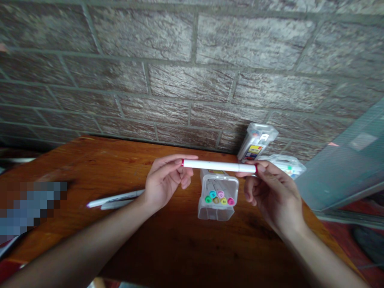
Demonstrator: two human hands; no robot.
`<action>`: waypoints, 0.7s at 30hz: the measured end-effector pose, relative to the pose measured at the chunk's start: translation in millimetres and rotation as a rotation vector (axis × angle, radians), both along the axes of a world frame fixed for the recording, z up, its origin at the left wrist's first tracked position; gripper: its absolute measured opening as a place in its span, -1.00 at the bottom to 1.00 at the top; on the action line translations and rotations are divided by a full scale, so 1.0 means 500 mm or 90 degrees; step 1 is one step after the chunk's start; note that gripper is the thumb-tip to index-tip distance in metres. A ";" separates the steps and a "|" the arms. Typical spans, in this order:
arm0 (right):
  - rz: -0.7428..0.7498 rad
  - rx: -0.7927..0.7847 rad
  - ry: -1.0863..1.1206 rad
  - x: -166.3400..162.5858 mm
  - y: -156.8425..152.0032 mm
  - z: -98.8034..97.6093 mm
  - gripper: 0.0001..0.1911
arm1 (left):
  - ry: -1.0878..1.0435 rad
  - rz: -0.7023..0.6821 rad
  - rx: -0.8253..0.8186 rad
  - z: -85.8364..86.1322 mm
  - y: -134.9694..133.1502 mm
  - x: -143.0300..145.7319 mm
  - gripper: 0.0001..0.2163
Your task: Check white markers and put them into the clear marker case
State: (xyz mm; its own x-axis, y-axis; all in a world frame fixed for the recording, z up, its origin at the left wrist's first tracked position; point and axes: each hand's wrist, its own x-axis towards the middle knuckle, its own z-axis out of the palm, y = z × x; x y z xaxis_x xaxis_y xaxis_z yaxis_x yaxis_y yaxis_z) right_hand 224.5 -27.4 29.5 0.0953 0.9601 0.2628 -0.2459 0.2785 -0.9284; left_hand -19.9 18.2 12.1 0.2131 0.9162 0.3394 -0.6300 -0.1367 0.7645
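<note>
both ends of a red-ended white marker [211, 165] are pinched, by the left hand [165, 180] and right hand [276, 196], over the open clear marker case [208, 215] (six coloured marker ends [213, 194] face out). left of that case lie two loose markers [115, 198]; behind it, rightward, are two more plastic cases [255, 142].

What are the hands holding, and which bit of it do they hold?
A white marker with red ends: the left hand pinches one end, the right hand the other.
</note>
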 end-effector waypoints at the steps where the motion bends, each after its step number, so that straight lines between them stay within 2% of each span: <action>1: -0.001 -0.002 -0.002 -0.001 0.000 0.000 -0.80 | 0.005 0.008 -0.001 0.001 0.000 0.001 -0.76; 7: -0.013 -0.008 -0.007 -0.003 0.000 -0.001 -0.79 | 0.036 0.051 -0.007 -0.002 0.001 0.004 -0.79; 15: -0.005 0.013 -0.019 -0.002 -0.001 -0.001 -0.78 | 0.054 0.060 0.008 -0.010 0.005 0.007 -0.80; 21: -0.019 0.027 -0.047 0.000 0.002 -0.012 -0.77 | 0.118 0.094 0.077 -0.020 0.003 0.003 -0.80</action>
